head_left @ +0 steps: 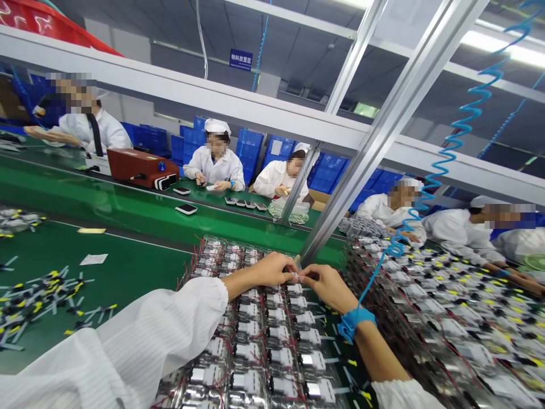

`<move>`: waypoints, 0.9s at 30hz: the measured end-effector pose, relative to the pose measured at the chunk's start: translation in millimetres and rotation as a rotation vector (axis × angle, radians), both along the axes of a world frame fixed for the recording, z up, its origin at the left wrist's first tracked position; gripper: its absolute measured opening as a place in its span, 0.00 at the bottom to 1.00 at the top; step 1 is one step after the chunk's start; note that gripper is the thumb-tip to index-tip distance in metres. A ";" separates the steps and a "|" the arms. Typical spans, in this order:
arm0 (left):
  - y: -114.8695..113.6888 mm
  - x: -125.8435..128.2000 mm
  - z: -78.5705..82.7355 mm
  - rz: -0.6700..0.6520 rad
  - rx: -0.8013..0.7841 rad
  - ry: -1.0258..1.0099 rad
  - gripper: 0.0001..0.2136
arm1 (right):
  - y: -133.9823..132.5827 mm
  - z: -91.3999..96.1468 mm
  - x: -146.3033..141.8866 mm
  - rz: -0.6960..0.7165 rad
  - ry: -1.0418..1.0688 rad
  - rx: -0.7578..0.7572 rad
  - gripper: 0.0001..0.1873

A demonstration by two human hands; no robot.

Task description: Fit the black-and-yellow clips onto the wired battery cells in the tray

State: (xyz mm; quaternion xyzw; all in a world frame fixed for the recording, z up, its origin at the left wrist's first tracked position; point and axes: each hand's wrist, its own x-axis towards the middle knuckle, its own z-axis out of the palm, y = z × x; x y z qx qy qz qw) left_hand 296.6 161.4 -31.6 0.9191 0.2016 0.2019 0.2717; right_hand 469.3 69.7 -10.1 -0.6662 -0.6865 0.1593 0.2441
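A long factory hall, with rows of blue plastic crates (251,149) along the far wall beneath a blue hanging sign (240,59). Across the middle, a green conveyor worktop (97,187), with co-workers in white smocks (215,165) seated along it and a red-brown bench machine (142,168) near its far edge. Aluminium frame posts (385,142) slanting through the view, probably part of the line's overhead framing. In front, on a second green belt, dense ranks of foil-wrapped pouch battery packs (264,335) with red and black leads, lined up edge to edge, likely for easy reach and uniform handling. Off to the left, loose wired connectors with yellow tips (42,295), well apart from the packs. A coiled blue cord (462,128) running down to a blue wrist strap (355,321) on the right wrist — a static tether, by the look of it. The left hand (272,270) and right hand (323,287) both raised over the packs, fingertips (293,268) pinched closed on a tiny pale part — too small to identify — just above the row.
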 end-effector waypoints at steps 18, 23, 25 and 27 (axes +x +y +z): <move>2.6 -1.8 -3.1 0.001 0.008 -0.039 0.11 | -0.6 2.1 3.0 0.034 -0.278 0.036 0.12; 2.7 -0.6 -4.8 0.006 -0.013 -0.043 0.09 | 0.6 -3.2 -2.5 0.042 -0.365 0.061 0.09; 2.8 0.1 -5.8 0.012 -0.004 -0.043 0.08 | -0.3 -5.4 -5.0 0.046 -0.372 0.078 0.08; 2.7 0.4 -6.2 0.013 0.005 -0.039 0.08 | -1.9 -6.7 -6.0 0.047 -0.367 0.090 0.08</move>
